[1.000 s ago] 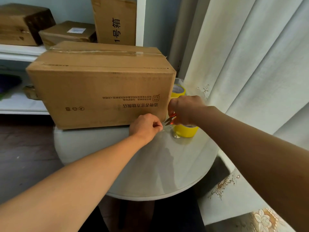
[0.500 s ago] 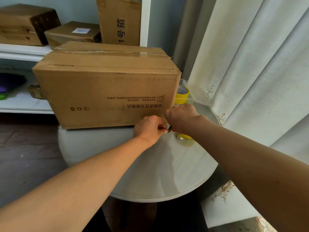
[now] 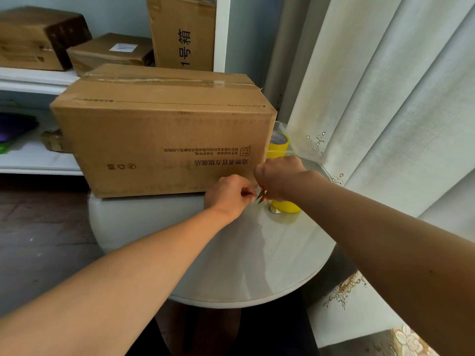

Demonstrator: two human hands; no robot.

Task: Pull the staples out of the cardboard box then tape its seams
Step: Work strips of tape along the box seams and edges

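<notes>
A brown cardboard box point(image 3: 159, 140) with upside-down print stands on a round grey table point(image 3: 246, 265), clear tape along its top seam. My left hand point(image 3: 230, 195) pinches something small at the box's lower right corner; I cannot make out what. My right hand point(image 3: 279, 177) is curled round a small tool with red handles point(image 3: 262, 196), whose tip points at my left fingers. Behind my right hand stand yellow tape rolls point(image 3: 279, 143), partly hidden.
A white shelf point(image 3: 33, 78) behind the table carries several other cardboard boxes point(image 3: 110, 51). A pale curtain point(image 3: 385, 98) hangs close on the right. Dark floor point(image 3: 38, 240) lies to the left of the table.
My right hand has moved left from the yellow rolls to meet my left hand at the box's corner. The tool tip now sits by my left fingers.
</notes>
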